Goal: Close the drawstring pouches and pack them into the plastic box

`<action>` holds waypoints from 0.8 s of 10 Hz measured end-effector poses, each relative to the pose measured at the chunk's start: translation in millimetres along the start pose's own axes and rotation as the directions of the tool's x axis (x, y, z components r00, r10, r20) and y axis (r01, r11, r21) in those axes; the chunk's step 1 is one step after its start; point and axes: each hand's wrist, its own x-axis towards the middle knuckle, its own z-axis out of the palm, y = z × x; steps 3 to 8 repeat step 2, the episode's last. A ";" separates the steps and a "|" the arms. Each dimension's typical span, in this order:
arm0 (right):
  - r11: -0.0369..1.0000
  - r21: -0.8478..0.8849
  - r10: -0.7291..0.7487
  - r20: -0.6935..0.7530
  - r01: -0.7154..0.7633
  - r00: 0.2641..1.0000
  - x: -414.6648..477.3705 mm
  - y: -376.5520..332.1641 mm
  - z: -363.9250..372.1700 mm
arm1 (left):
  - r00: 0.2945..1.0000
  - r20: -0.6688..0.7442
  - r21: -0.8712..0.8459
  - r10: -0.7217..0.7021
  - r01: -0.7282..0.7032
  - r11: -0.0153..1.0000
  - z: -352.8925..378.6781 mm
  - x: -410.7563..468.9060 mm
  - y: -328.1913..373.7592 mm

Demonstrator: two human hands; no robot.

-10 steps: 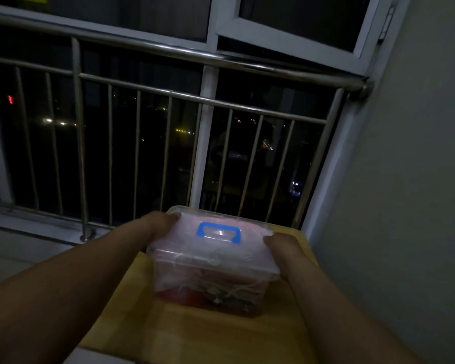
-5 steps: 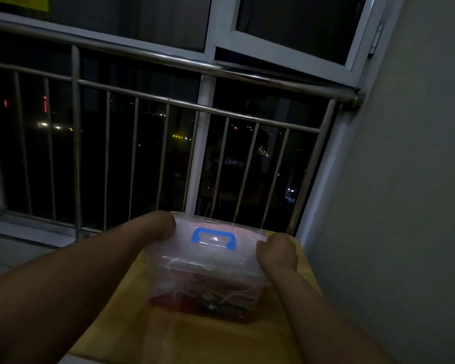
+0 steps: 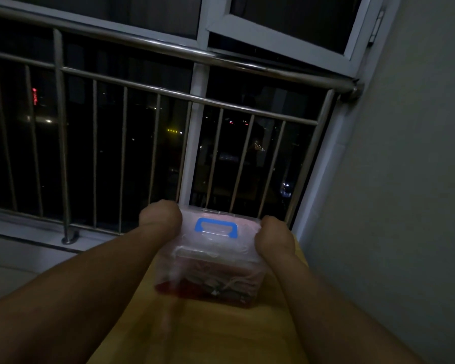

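A clear plastic box (image 3: 210,264) with a blue handle (image 3: 216,227) on its lid stands on the yellow wooden table (image 3: 221,334). Red pouches with pale cords (image 3: 216,287) show through its walls at the bottom. My left hand (image 3: 160,215) grips the box's left end at the lid. My right hand (image 3: 273,236) grips the right end, thumb curled over the lid edge. The fingers of both hands are hidden behind the box.
A steel railing (image 3: 168,95) with upright bars runs in front of the dark window just behind the table. A grey wall (image 3: 405,206) stands close on the right. The tiled sill (image 3: 24,232) lies to the left, below the table.
The box has slid farther from me toward the railing, with both hands staying on its ends. The right hand has curled tighter onto the lid edge.
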 end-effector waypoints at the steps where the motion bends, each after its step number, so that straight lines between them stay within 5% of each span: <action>1: 0.998 0.055 0.009 0.086 -0.013 0.996 9.7 5.9 -4.5 | 0.999 0.042 -0.120 -0.011 0.016 0.993 6.0 13.0 -0.1; 2: 0.967 0.251 0.027 0.058 -0.041 0.998 4.2 12.0 -25.1 | 0.998 0.013 -0.316 -0.062 0.063 0.947 4.9 24.3 -6.2; 8: 0.967 0.251 0.027 0.058 -0.041 0.998 4.2 12.0 -25.1 | 0.998 0.013 -0.316 -0.062 0.063 0.947 4.9 24.3 -6.2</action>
